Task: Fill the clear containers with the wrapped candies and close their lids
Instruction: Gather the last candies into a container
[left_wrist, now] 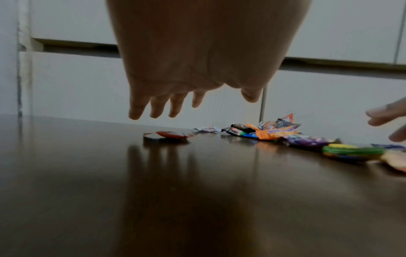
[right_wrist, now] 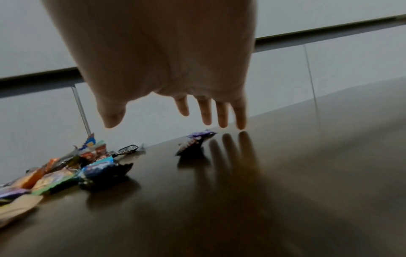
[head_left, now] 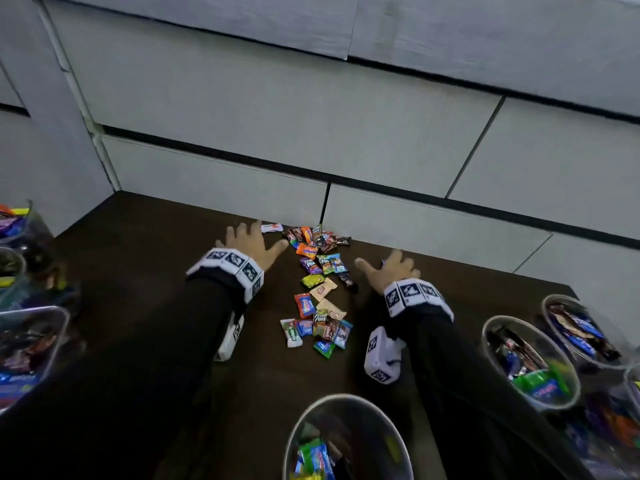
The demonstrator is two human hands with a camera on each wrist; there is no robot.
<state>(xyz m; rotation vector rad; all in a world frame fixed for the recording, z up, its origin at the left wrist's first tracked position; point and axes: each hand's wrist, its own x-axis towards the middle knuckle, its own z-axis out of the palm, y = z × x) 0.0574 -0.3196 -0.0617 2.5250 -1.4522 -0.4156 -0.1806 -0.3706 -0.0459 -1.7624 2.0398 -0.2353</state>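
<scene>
Several clear containers (head_left: 27, 344) holding sweets stand at the left edge of the dark desk (head_left: 149, 237), blurred and partly cut off. Next comes the left hand (head_left: 251, 245), fingers spread and straight, palm down just above the desk and holding nothing; a lone white-wrapped candy (head_left: 272, 227) lies just beyond its fingertips. Between the two hands a strip of wrapped candies (head_left: 320, 289) runs from the wall panels (head_left: 277, 116) toward the person. Right of it the right hand (head_left: 389, 271) hovers the same way, fingers apart and empty, with a purple candy (right_wrist: 196, 141) lying near its fingertips. Nearest the person stands an open round container (head_left: 346, 441), partly filled, and two more open ones (head_left: 530, 365) (head_left: 585, 330) sit at the right.
</scene>
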